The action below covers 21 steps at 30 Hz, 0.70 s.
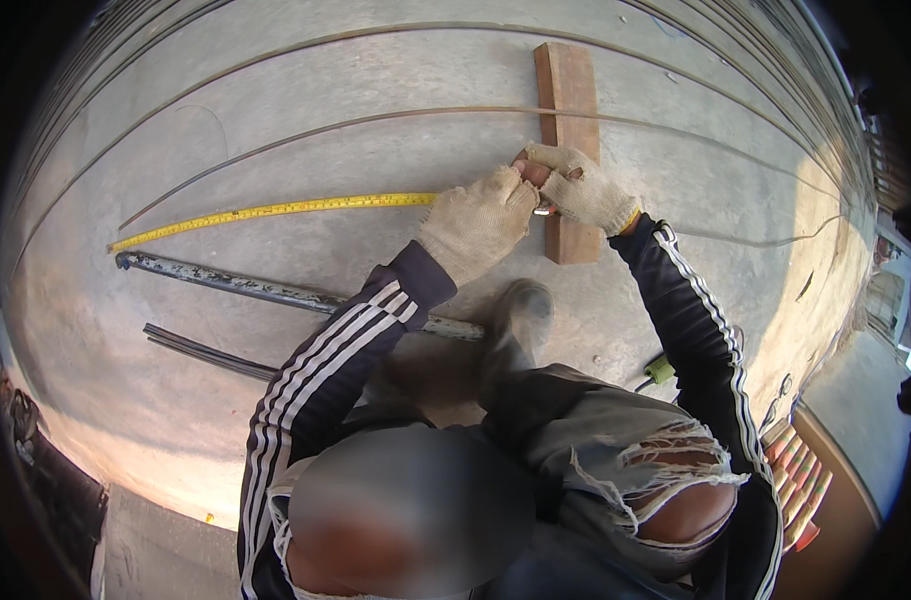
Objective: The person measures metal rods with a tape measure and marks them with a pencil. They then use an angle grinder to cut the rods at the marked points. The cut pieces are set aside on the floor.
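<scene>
Both my hands, in beige fingerless work gloves, are close together over a wooden block (565, 70) on the concrete floor. My left hand (475, 222) is closed at the near end of the yellow tape measure (275, 210), whose blade stretches out leftward. My right hand (585, 190) has its fingers bent round the tape's end beside the left; the case is mostly hidden by them. A thin steel rod (325, 123) crosses the block just beyond my hands. A scuffed, hooked metal bar (225, 280) lies on the near side of the tape.
More long rods (325, 37) arc across the concrete floor (355, 160). Short dark bars (205, 350) lie near my left forearm. My boot (520, 315) is below my hands, a green tool (658, 370) by my right forearm. Wooden pieces (795, 480) sit at lower right.
</scene>
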Tool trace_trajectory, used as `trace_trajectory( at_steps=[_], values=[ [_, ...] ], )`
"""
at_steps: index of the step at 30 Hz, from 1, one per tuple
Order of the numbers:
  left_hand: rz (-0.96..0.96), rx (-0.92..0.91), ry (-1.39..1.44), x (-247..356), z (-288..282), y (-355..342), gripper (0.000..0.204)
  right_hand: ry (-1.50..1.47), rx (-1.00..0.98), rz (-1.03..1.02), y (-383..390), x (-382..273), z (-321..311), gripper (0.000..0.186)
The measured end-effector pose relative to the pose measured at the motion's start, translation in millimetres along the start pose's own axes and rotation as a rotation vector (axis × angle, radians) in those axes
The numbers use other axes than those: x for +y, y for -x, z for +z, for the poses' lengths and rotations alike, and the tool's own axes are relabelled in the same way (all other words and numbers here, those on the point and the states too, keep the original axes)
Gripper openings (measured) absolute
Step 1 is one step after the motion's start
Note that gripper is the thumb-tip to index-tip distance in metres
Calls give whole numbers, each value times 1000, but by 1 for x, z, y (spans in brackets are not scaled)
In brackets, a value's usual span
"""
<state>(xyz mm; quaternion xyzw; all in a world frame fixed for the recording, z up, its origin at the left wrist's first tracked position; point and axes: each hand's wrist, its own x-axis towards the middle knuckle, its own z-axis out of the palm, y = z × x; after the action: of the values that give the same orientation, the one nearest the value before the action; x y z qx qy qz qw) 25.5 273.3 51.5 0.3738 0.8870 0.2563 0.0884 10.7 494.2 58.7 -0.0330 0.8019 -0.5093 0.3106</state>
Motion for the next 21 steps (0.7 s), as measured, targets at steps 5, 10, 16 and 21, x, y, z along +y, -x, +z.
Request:
trace_trajectory(
  at_steps=[5, 10, 16, 21],
  values=[
    [-8, 20, 57, 0, 1, 3, 25, 9, 63, 52, 5, -15, 8, 46],
    [118, 96, -11, -5, 6, 2, 22, -17, 107, 65, 12, -10, 5, 49],
    [217, 145, -27, -11, 7, 0, 13, 80, 116, -144, 7, 4, 7, 50],
    [129, 20, 19, -8, 8, 1, 13, 155, 105, -147, 6, 8, 6, 51]
  ],
)
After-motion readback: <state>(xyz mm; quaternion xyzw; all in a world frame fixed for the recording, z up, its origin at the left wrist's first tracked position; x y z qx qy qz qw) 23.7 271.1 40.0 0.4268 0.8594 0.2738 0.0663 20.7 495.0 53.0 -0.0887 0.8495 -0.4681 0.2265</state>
